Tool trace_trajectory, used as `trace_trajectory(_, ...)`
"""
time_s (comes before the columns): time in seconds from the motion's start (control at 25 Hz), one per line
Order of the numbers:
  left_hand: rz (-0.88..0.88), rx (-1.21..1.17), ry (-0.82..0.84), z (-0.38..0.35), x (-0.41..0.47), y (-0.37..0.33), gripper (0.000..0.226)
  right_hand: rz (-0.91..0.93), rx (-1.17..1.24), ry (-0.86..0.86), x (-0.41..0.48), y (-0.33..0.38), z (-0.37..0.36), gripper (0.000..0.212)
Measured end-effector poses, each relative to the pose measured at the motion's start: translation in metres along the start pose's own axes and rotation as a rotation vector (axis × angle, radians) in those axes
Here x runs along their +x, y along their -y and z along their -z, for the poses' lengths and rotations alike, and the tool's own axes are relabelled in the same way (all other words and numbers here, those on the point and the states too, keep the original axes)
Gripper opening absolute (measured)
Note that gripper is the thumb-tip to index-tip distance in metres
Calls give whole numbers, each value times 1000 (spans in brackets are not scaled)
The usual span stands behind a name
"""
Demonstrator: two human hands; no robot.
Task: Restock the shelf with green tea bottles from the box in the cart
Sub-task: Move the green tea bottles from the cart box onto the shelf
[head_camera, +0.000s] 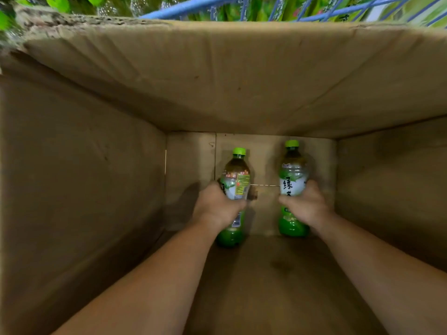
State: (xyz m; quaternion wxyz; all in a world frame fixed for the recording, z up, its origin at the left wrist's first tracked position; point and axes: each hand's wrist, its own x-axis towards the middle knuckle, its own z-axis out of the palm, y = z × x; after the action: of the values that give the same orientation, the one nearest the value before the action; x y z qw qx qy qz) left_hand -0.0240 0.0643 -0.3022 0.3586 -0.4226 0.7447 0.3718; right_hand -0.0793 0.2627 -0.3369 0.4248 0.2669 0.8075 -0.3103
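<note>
Surface: the inside of a brown cardboard box (79, 189), seen from above; its creased walls fill almost the whole frame, and its floor (191, 165) is a small pale panel at centre with a flap seam across it.
Room: only a strip shows along the top edge, over the box's far rim.
Upper left: blurred bottles with bright green caps (58, 2), too smeared to count.
Top centre to right: blue wire bars of the cart (183, 8), with green printed packaging (285, 8) behind them, the print unreadable.
Boxes: one.
Bottles in the box: two, both at centre frame, apart from each other, caps pointing toward the top of the frame.
Hands: two, each on a bare forearm coming in from the bottom edge.
Left hand (215, 206): just left of centre, fingers and thumb wrapped round the middle of the left bottle (235, 182).
Left bottle: green cap, dark tea at the neck, white and green label with a yellow panel, green base showing below the hand.
Right bottle (292, 175): right of centre, green cap, white label with large dark characters, green base below the hand.
Right hand (307, 204): fingers curled round the label of the right bottle, thumb across its front.
Contact with the floor: I cannot tell whether either bottle rests on the cardboard or is lifted off it.
</note>
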Motion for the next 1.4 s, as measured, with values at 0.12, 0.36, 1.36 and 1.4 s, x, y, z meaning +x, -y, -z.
trace_trajectory(0.12, -31, -31, 3, 0, -9, -9, 42, 82, 82, 72, -21, 8, -1, 36)
trace_trajectory(0.36, -64, -256, -114, 49, -85, -28, 53, 173, 233, 34, -123, 46, 33, 43)
trace_trajectory(1.36, -751, -467, -75, 318, -377, 45, 42, 748, 395, -127, -512, 161, 44, 26)
trace_trajectory(1.4, -757, -467, -140, 326, -386, 53, 42, 770, 391, -100, -521, 165, 39, 26)
